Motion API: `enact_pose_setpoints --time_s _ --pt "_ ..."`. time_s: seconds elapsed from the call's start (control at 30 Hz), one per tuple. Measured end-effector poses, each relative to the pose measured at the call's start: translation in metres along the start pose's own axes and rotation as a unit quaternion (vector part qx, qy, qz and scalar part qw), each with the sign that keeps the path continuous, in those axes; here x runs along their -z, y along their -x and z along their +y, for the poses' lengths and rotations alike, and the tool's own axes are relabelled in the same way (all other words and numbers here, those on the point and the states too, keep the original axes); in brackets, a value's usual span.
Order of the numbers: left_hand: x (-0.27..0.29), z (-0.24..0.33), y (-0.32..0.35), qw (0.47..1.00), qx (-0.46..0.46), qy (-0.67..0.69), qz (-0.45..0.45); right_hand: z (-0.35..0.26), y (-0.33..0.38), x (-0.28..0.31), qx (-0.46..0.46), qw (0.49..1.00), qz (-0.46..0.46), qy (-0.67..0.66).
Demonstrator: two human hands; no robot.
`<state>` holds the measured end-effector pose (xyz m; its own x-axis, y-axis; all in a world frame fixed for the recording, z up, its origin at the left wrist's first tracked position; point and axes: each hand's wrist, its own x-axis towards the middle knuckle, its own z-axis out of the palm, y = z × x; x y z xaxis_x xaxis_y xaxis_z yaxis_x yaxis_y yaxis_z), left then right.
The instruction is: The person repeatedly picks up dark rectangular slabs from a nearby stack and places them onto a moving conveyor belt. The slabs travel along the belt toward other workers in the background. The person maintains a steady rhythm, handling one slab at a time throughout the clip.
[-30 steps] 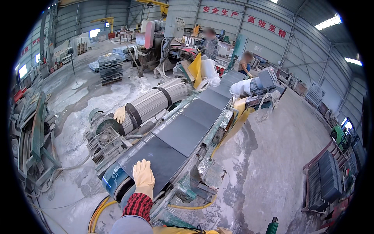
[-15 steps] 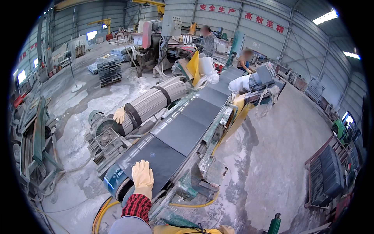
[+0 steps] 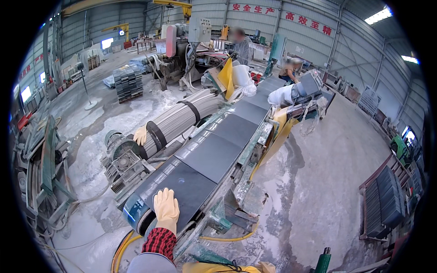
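Observation:
My left hand [image 3: 166,205], in a cream rubber glove below a red-and-black checked cuff, lies flat with fingers extended on the nearest dark grey slab [image 3: 184,182]. That slab sits at the near end of a conveyor [image 3: 135,210], whose rounded blue end shows beside my wrist. More dark slabs [image 3: 207,156] follow it edge to edge, running away toward the far right. My right hand is not visible. At the lower edge is a yellow apron [image 3: 218,267] with a dark cord.
Left of the conveyor are a dusty motor [image 3: 123,157], an empty cream glove [image 3: 140,135] and strapped pale strips [image 3: 175,117]. A yellow hose [image 3: 230,238] runs below the frame. Stacked dark slabs [image 3: 383,202] stand at right. Two people [image 3: 289,73] [image 3: 241,48] are farther off.
My left hand stays on the nearest slab, nearly unmoved. The view has shifted very slightly. At the far right, the person beside the conveyor has changed posture a little.

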<state>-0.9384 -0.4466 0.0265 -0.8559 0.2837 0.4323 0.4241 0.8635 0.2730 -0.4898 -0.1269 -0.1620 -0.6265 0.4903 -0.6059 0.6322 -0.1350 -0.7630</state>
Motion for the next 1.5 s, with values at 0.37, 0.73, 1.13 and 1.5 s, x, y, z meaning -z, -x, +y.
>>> enact_pose_setpoints --time_s 0.37,0.73,1.13,1.5 --pt "-0.006 -0.008 0.007 0.999 -0.023 -0.014 0.042 0.028 -0.015 0.002 0.013 0.990 -0.026 -0.138" --pt "-0.006 -0.014 0.014 1.000 -0.005 -0.008 0.019 0.044 -0.023 0.009 0.011 0.996 -0.002 -0.088" --pt "0.006 -0.017 0.020 1.000 -0.008 -0.017 0.018 0.036 -0.020 0.007 0.016 1.000 -0.001 -0.005" --pt "0.006 -0.020 0.024 0.999 -0.015 -0.023 0.028 0.038 -0.021 0.006 -0.008 0.998 -0.019 -0.062"
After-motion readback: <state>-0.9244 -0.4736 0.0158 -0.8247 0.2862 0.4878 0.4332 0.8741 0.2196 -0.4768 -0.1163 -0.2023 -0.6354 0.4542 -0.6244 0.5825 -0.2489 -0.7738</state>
